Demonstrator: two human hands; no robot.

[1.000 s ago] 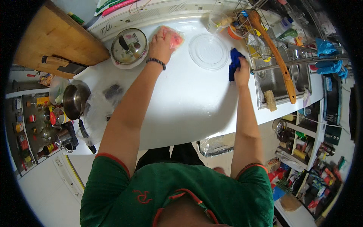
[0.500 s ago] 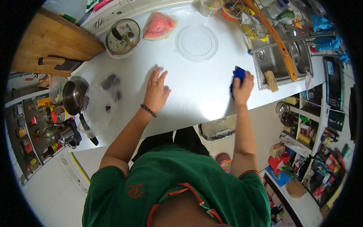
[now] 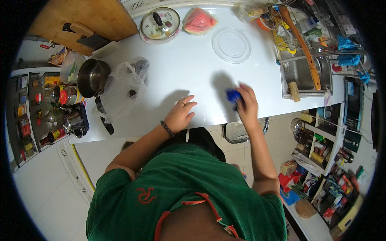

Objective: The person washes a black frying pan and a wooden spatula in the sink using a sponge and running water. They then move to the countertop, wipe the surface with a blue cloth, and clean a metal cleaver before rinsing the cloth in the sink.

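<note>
Now my right hand (image 3: 247, 105), gripping the blue cloth (image 3: 233, 95), sits nearer my flat, empty left hand (image 3: 179, 114) on the counter (image 3: 193, 64).

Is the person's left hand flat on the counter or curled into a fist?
Flat: the left hand lies palm-down, fingers spread, on the white counter.

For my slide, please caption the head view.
Right hand presses blue cloth on white counter; left hand rests flat.
</note>
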